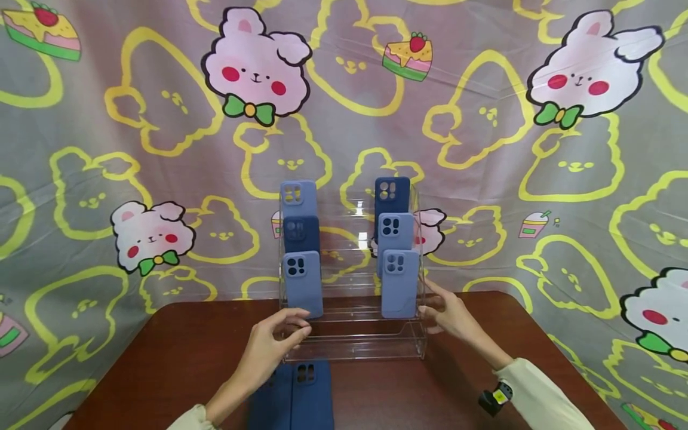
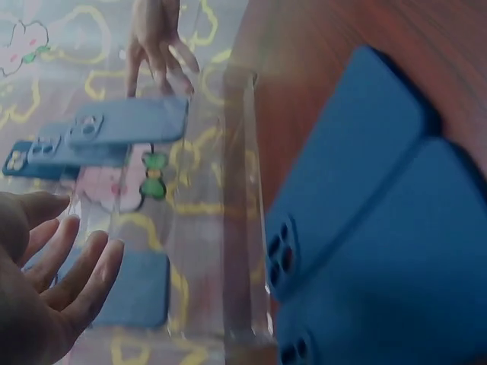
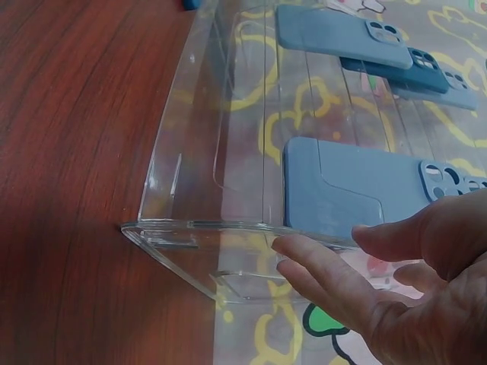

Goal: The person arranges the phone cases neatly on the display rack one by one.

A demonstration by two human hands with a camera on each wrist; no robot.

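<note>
A clear tiered display stand (image 1: pixel 355 350) holds two columns of phone cases. The left column has a light blue case (image 1: pixel 305 295) in front, a dark blue one (image 1: pixel 301 233) behind it and another light blue one (image 1: pixel 298 200) at the top. On the right, two light blue cases (image 1: pixel 400 292) stand below a dark blue case (image 1: pixel 392 186). My left hand (image 1: pixel 269 340) is beside the front left case, fingers loosely bent and holding nothing. At the stand's right side panel, my right hand (image 3: pixel 426 281) has its fingertips right at the clear edge, with nothing gripped.
Two dark blue phone cases (image 1: pixel 312 394) lie side by side on the brown table (image 1: pixel 387 394), in front of the stand and partly behind my left forearm. A patterned cloth (image 1: pixel 344 119) with cartoon rabbits hangs behind the table. A small black device (image 1: pixel 494 399) is on my right sleeve.
</note>
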